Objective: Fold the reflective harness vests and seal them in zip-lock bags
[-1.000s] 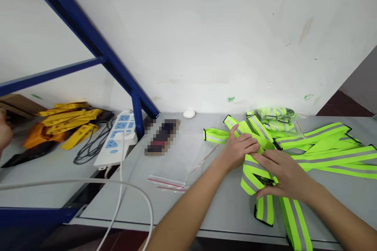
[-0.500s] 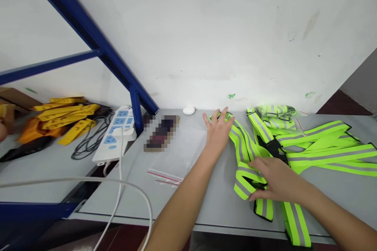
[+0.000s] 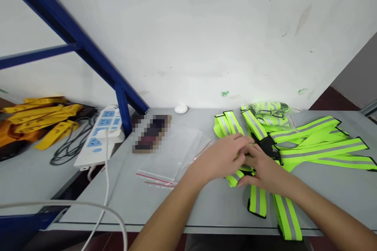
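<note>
Neon-yellow reflective straps (image 3: 321,153) with grey stripes lie on the grey table, joined at a black piece (image 3: 270,147). My left hand (image 3: 224,157) is closed over a folded strap bundle (image 3: 228,123), its fingertips meeting those of my right hand. From the other side, my right hand (image 3: 263,168) grips the same bundle between thumb and fingers. The fingers hide much of the fold. Two loose strap ends (image 3: 288,217) hang toward the table's front edge. Beside my left forearm lie clear zip bags (image 3: 173,157) with red seals.
Bagged reflective straps (image 3: 271,113) rest by the wall. A white oval object (image 3: 181,109) and a pixelated item (image 3: 151,133) lie farther left. A power strip (image 3: 98,137), white cable (image 3: 107,172), blue frame (image 3: 88,55) and yellow straps (image 3: 44,115) are at the left.
My left hand has come from the strap's far end toward my right hand, its spread fingers now closing on the fold. The bundle looks more compact. The view has shifted slightly right.
</note>
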A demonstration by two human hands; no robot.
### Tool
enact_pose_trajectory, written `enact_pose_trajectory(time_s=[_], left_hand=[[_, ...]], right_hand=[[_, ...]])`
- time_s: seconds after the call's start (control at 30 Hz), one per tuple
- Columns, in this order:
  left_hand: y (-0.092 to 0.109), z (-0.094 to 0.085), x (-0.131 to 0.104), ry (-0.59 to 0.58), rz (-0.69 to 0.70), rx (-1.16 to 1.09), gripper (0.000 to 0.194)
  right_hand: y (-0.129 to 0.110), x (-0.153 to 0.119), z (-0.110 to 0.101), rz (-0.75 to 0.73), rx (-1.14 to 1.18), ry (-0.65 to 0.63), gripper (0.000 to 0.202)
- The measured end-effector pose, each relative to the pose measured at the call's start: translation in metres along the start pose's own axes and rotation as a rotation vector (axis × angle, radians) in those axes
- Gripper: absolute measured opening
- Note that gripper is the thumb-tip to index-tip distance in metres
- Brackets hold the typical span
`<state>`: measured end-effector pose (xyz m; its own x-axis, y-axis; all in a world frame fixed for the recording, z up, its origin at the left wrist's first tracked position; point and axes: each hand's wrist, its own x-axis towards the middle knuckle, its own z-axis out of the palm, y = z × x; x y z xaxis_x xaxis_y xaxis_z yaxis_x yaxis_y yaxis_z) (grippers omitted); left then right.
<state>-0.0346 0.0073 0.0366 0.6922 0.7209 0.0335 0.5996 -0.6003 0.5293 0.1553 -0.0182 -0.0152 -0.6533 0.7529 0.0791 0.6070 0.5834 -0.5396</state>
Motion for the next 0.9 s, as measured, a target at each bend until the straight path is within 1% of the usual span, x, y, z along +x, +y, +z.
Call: enact_pose_trajectory(time_s=[0.03,0.07,0.1,0.17,0.2,0.23,0.3,0.37,0.4,0.43,0.47,0.53,0.6,0.67,0.7,0.73,0.8,0.83,0.9], left_hand=[[0.005,-0.002,-0.002,-0.098,-0.024,-0.077,0.021],[0.008,-0.002,-0.004,-0.173,-0.068,-0.13,0.026],[0.008,-0.002,-0.005,-0.231,-0.108,-0.154,0.037],[0.003,0.001,-0.005,-0.283,-0.163,-0.145,0.054],[0.0,0.003,-0.005,-0.286,-0.172,-0.118,0.054],[-0.003,0.006,-0.004,-0.276,-0.166,-0.085,0.049],[-0.005,0.012,-0.002,-0.228,-0.127,-0.023,0.03],[-0.003,0.017,0.001,-0.187,-0.074,0.025,0.012],[-0.001,0.019,0.003,-0.182,-0.05,0.044,0.008],[0.001,0.02,0.004,-0.182,-0.032,0.059,0.008],[0.002,0.021,0.005,-0.182,-0.019,0.074,0.009],[0.004,0.023,0.006,-0.178,-0.012,0.104,0.015],[0.004,0.023,0.006,-0.182,-0.019,0.134,0.025],[0.003,0.025,0.007,-0.182,-0.036,0.157,0.034],[0.003,0.026,0.007,-0.179,-0.039,0.16,0.034],[0.002,0.027,0.008,-0.174,-0.035,0.159,0.032],[0.001,0.029,0.01,-0.172,-0.018,0.151,0.021],[0.0,0.031,0.011,-0.171,-0.007,0.147,0.016],[-0.002,0.033,0.012,-0.148,0.015,0.141,0.016]], right_hand=[[0.001,0.001,-0.002,-0.021,-0.004,0.001,0.035],[0.002,0.003,-0.003,-0.032,-0.011,-0.007,0.031],[0.002,0.004,-0.003,-0.032,-0.013,-0.015,0.03],[0.004,0.005,-0.002,0.001,0.0,-0.016,0.031],[0.004,0.006,0.0,0.026,0.015,-0.007,0.031],[0.005,0.006,0.001,0.051,0.032,0.003,0.032],[0.007,0.007,0.005,0.111,0.082,0.018,0.033],[0.01,0.006,0.007,0.16,0.139,0.022,0.045],[0.011,0.006,0.007,0.181,0.165,0.025,0.054],[0.012,0.005,0.008,0.198,0.187,0.026,0.061],[0.013,0.004,0.009,0.206,0.204,0.027,0.063],[0.017,0.003,0.011,0.18,0.23,0.05,0.06],[0.02,0.002,0.013,0.099,0.245,0.128,0.056],[0.024,0.004,0.016,-0.022,0.261,0.231,0.059],[0.025,0.006,0.017,-0.085,0.28,0.278,0.062],[0.026,0.008,0.018,-0.141,0.308,0.32,0.065],[0.027,0.013,0.021,-0.219,0.372,0.403,0.065],[0.027,0.014,0.022,-0.239,0.393,0.458,0.064],[0.027,0.016,0.024,-0.244,0.379,0.592,0.06]])
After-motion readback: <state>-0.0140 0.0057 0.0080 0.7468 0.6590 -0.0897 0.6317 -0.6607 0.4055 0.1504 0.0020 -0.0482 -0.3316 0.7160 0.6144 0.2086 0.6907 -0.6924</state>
